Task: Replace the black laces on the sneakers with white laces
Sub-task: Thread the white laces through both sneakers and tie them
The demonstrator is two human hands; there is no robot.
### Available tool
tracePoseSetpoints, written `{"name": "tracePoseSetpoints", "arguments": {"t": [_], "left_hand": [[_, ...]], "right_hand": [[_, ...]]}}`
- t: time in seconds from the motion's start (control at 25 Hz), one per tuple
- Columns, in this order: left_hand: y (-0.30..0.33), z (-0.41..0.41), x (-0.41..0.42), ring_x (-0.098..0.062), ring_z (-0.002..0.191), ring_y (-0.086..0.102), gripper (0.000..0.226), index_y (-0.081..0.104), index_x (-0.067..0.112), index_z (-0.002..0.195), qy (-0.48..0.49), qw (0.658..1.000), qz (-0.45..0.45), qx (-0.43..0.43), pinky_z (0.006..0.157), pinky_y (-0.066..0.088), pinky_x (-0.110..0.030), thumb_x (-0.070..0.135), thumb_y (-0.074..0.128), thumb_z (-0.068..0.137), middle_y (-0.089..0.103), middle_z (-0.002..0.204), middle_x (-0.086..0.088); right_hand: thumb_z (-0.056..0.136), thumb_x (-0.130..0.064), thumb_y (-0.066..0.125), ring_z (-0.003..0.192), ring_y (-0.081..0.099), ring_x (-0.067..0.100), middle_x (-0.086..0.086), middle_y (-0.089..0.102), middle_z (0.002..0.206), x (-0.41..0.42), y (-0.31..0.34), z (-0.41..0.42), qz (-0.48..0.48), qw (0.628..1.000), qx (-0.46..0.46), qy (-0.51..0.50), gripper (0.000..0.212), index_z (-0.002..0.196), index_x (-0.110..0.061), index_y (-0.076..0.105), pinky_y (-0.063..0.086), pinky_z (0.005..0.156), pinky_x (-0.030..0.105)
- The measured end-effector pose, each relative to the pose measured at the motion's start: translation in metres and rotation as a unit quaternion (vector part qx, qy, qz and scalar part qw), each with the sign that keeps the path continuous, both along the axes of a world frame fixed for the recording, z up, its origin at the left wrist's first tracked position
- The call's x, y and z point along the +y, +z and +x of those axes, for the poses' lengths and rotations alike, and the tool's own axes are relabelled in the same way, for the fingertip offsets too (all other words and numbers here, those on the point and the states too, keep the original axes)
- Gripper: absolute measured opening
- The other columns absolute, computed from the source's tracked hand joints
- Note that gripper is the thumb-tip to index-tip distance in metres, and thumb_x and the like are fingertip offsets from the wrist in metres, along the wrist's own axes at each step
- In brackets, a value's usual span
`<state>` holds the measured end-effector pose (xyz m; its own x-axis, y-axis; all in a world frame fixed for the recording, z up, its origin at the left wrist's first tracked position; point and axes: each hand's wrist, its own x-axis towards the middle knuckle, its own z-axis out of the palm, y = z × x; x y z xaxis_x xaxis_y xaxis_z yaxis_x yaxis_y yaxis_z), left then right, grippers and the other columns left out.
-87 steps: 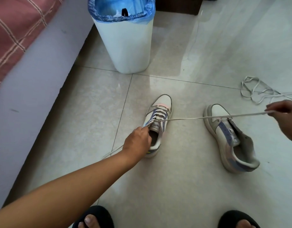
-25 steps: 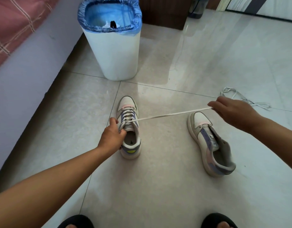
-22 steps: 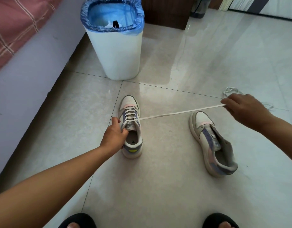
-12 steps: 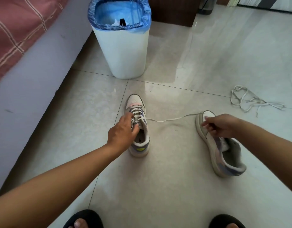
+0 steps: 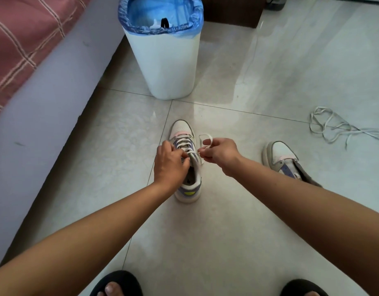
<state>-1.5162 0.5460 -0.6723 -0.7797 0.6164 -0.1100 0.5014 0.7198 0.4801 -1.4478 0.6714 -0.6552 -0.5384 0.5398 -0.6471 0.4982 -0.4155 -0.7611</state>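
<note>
Where the picture begins at the left, a pink checked blanket (image 5: 17, 37) lies on a bed with a smooth pale lilac side (image 5: 41, 129). Beside it stands a tall white plastic bin (image 5: 165, 60), rounded and narrowing toward its base, lined with a crinkled blue bag (image 5: 160, 16); a small black strip and a white scrap show inside. On the glossy pale floor tiles (image 5: 227, 231), the left hand (image 5: 169, 163) curls its fingers on the tongue and top eyelets of the laced sneaker (image 5: 186, 159), a white shoe with lilac panels, a pink toe band and a yellow heel patch. Just right of it, the right hand (image 5: 220, 154) pinches the flat white lace (image 5: 205, 138), which loops above the fingers and runs into the shoe. Further right, the second sneaker (image 5: 280, 157) lies unlaced, partly behind the forearm. At the far right, a loose white lace (image 5: 333, 127) sprawls in tangled loops. Black slippers (image 5: 118, 283) show at the bottom.
</note>
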Motion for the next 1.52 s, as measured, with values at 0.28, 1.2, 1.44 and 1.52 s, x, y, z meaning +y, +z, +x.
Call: {"name": "tracePoseSetpoints", "arguments": {"t": [0.28,1.2,1.44,1.52], "left_hand": [[-0.002,0.001,0.004,-0.026,0.109,0.04,0.021,0.071,0.012,0.103,0.016,0.999,0.015,-0.04,0.093,0.037,-0.031,0.022,0.062,0.087,0.044,0.107,-0.01],[-0.004,0.001,0.003,-0.025,0.113,0.038,0.023,0.069,0.009,0.107,0.009,0.997,0.013,-0.077,0.096,0.039,-0.038,0.023,0.059,0.091,0.042,0.111,-0.01],[-0.005,0.001,0.006,-0.026,0.112,0.041,0.019,0.069,0.007,0.102,0.017,0.997,0.011,-0.076,0.095,0.039,-0.039,0.018,0.059,0.09,0.043,0.113,-0.011],[-0.006,0.001,0.004,-0.027,0.11,0.042,0.017,0.068,0.006,0.099,0.011,0.998,0.015,-0.065,0.093,0.041,-0.039,0.017,0.059,0.09,0.043,0.111,-0.011]], "right_hand": [[0.075,0.001,0.073,0.079,0.056,0.02,0.012,0.065,0.085,-0.003,-0.007,-0.001,0.037,0.998,-0.041,0.035,0.02,0.074,-0.014,0.06,0.043,0.065,0.025],[0.076,-0.014,0.078,0.057,0.051,0.01,0.002,0.061,0.067,-0.002,-0.016,-0.001,0.165,0.979,-0.036,0.115,0.018,0.068,-0.004,0.066,0.042,0.059,0.022],[0.079,-0.009,0.074,0.069,0.059,0.007,0.0,0.064,0.076,-0.021,-0.025,0.002,-0.062,0.997,0.003,-0.046,0.012,0.079,-0.009,0.061,0.041,0.061,0.019],[0.081,-0.011,0.072,0.069,0.058,0.007,-0.003,0.065,0.075,-0.026,-0.023,0.005,-0.077,0.995,0.02,-0.061,0.008,0.079,-0.013,0.065,0.04,0.061,0.019]]}}
